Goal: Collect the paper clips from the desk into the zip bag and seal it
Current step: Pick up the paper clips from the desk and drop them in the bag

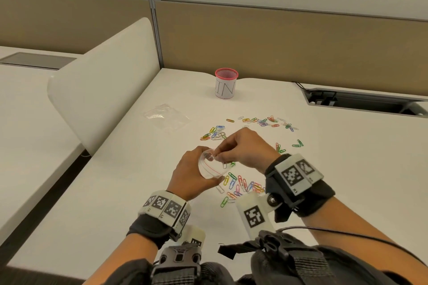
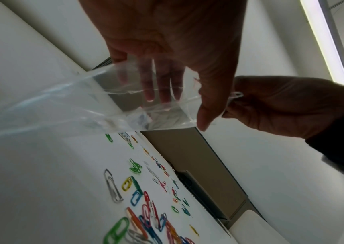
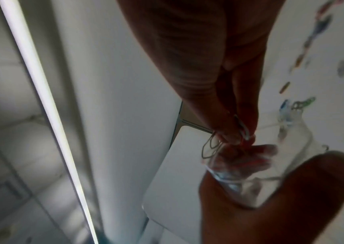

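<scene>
My left hand [image 1: 193, 172] grips a small clear zip bag [image 1: 209, 166] with a red seal line, its mouth held open above the white desk [image 1: 115, 203]. My right hand [image 1: 243, 149] pinches a few silver paper clips [image 3: 210, 145] right at the bag's mouth. In the left wrist view the bag [image 2: 108, 102] hangs from my fingers [image 2: 160, 85], and the right hand [image 2: 281, 105] holds a clip [image 2: 236, 95] beside it. Several coloured paper clips [image 1: 240, 186] lie just below the hands. More clips [image 1: 266, 121] lie scattered farther back.
A second clear zip bag [image 1: 165, 117] lies flat at the desk's back left. A pink mesh cup [image 1: 225, 83] labelled "IN" stands near the tan partition. A cable slot [image 1: 361, 99] opens at the back right. A white divider panel [image 1: 104, 81] rises on the left.
</scene>
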### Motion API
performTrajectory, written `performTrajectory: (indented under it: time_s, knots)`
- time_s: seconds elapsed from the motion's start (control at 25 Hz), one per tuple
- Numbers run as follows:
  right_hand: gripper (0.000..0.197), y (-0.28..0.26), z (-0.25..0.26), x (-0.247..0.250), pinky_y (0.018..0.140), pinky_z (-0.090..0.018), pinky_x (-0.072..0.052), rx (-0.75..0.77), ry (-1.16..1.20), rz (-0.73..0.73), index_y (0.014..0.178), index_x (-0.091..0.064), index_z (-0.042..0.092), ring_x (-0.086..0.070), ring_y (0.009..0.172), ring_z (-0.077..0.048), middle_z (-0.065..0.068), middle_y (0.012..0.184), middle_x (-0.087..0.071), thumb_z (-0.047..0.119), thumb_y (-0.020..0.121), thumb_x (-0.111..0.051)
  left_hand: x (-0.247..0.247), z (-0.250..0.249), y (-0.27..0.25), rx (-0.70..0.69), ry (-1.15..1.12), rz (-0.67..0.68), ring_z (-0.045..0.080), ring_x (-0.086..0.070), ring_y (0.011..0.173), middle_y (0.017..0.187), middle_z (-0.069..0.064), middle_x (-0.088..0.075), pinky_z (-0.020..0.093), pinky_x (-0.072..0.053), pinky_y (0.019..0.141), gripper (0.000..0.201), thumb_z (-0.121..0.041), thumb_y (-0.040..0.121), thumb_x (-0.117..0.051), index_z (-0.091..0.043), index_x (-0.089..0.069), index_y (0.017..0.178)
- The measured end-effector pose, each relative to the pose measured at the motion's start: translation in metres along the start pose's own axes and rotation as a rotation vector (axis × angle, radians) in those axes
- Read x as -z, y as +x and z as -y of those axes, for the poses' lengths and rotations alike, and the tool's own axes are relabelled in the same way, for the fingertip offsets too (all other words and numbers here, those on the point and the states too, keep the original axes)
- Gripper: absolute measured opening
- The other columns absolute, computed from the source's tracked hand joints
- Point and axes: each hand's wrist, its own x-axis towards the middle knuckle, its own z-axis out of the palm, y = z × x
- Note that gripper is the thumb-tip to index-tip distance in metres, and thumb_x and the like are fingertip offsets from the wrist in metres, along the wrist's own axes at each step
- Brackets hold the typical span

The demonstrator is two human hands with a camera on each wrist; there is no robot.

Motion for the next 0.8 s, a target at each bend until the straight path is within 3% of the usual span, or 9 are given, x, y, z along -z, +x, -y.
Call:
performTrajectory:
  time_s: [0.08,0.2,0.28,0.4,0.48,0.56,0.68,0.8]
  knots:
    - [0.019,-0.001,0.006,-0.007,0.051,0.000,-0.043,0.037,-0.171,-0.018,0.095,-0.075,0.005,-0.060,0.065,-0.007,-0.007,0.078,-0.070,0.005,0.077,-0.070,-0.001,-0.003,-0.001,-0.004,-0.032,0.000,0.017,-0.054,0.102,0.107,-0.004,-0.060,0.042,-0.047,0.087,0.063,-0.046,0.051,-0.070,-0.029,-0.049,0.108]
    - [0.025,-0.003,0.009,-0.014,0.076,-0.016,-0.046,0.042,-0.202,0.011,0.104,-0.072,0.007,-0.065,0.095,-0.016,-0.010,0.106,-0.073,0.008,0.079,-0.069,-0.001,-0.002,-0.001,-0.006,-0.074,-0.011,0.018,-0.056,0.101,0.106,-0.003,-0.062,0.044,-0.048,0.086,0.064,-0.050,0.048,-0.068,-0.031,-0.048,0.106]
    - [0.024,-0.004,0.007,-0.015,0.072,-0.015,-0.044,0.060,-0.181,0.010,0.105,-0.072,0.008,-0.062,0.090,-0.013,-0.010,0.106,-0.073,0.009,0.081,-0.068,0.000,-0.001,-0.001,-0.007,-0.086,-0.013,0.019,-0.057,0.101,0.105,-0.004,-0.062,0.045,-0.048,0.086,0.063,-0.052,0.048,-0.066,-0.033,-0.047,0.105]
    - [0.017,-0.002,-0.008,0.001,0.063,-0.008,-0.046,0.043,-0.023,-0.161,0.096,-0.073,0.005,-0.062,0.071,-0.011,-0.010,0.088,-0.071,0.006,0.081,-0.067,0.002,0.000,-0.003,-0.013,-0.063,-0.028,0.017,-0.056,0.102,0.101,-0.005,-0.062,0.044,-0.048,0.089,0.061,-0.045,0.052,-0.070,-0.029,-0.048,0.107]
    - [0.016,0.001,-0.031,0.012,0.072,-0.013,-0.050,-0.022,0.001,-0.259,0.095,-0.072,0.005,-0.063,0.078,-0.014,-0.010,0.091,-0.071,0.006,0.081,-0.067,0.005,0.003,-0.004,-0.010,-0.054,-0.042,0.017,-0.056,0.101,0.098,-0.006,-0.062,0.043,-0.048,0.090,0.058,-0.043,0.053,-0.070,-0.029,-0.048,0.105]
    - [0.024,0.000,-0.059,0.013,0.086,-0.021,-0.047,-0.110,-0.180,-0.219,0.105,-0.070,0.009,-0.062,0.093,-0.016,-0.010,0.110,-0.070,0.015,0.082,-0.068,0.006,0.005,-0.006,-0.010,-0.057,-0.049,0.017,-0.056,0.100,0.094,-0.010,-0.060,0.043,-0.048,0.090,0.056,-0.043,0.053,-0.071,-0.032,-0.046,0.102]
    - [0.047,-0.004,-0.089,-0.009,0.109,-0.033,-0.033,-0.200,-0.487,0.027,0.128,-0.054,0.021,-0.043,0.131,-0.020,-0.004,0.145,-0.044,0.034,0.084,-0.064,0.008,0.006,-0.007,-0.021,-0.050,-0.044,0.017,-0.056,0.100,0.090,-0.017,-0.058,0.043,-0.048,0.089,0.060,-0.053,0.049,-0.067,-0.033,-0.045,0.101]
    - [0.069,-0.008,-0.102,-0.033,0.118,-0.036,-0.020,-0.156,-0.630,0.177,0.145,-0.025,0.027,-0.016,0.146,-0.023,-0.004,0.160,-0.006,0.048,0.086,-0.054,0.008,0.006,-0.007,-0.038,-0.040,-0.036,0.017,-0.056,0.101,0.090,-0.021,-0.056,0.044,-0.047,0.090,0.061,-0.057,0.049,-0.065,-0.035,-0.044,0.101]
